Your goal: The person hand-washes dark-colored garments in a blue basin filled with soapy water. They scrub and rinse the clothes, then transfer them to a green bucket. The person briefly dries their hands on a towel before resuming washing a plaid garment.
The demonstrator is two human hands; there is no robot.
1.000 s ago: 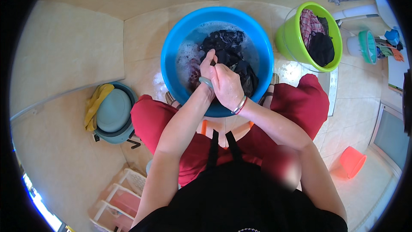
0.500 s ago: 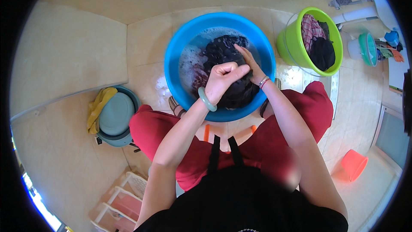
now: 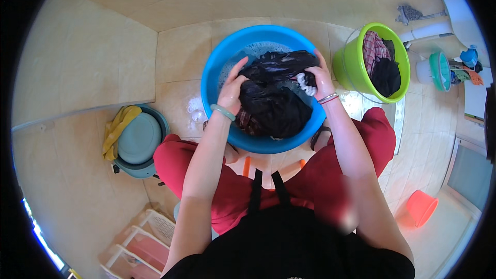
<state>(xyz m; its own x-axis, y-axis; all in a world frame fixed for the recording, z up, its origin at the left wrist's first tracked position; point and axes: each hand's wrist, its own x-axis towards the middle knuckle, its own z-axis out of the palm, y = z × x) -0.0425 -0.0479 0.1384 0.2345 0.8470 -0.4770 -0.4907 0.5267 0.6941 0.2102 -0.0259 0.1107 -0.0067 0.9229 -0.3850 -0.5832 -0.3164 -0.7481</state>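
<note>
A large blue plastic basin (image 3: pixel 208 77) stands on the floor between my feet, with sudsy water and a heap of dark, wet clothes (image 3: pixel 281 111) in it. Stretched across the basin is a black wet garment (image 3: pixel 279 66), gripped at its two sides. My left hand (image 3: pixel 231 93), a pale green bangle on its wrist, is closed on the left side of it, thumb uppermost. On the opposite side my right hand (image 3: pixel 323 78) is closed round the bunched cloth. White foam or a pale trim (image 3: pixel 306 84) shows beside the right fingers; I cannot tell which.
A lime green bucket (image 3: pixel 346 64) with clothes stands right of the basin. To the left are a grey-green lidded tub (image 3: pixel 139 137) and a yellow cloth (image 3: pixel 120 132). A coral bucket (image 3: pixel 422 209) is at lower right, a white rack (image 3: pixel 137 243) at lower left.
My hands have moved apart from close together over the basin to its left and right sides. They now hold the black garment spread between them, lifted over the heap.
</note>
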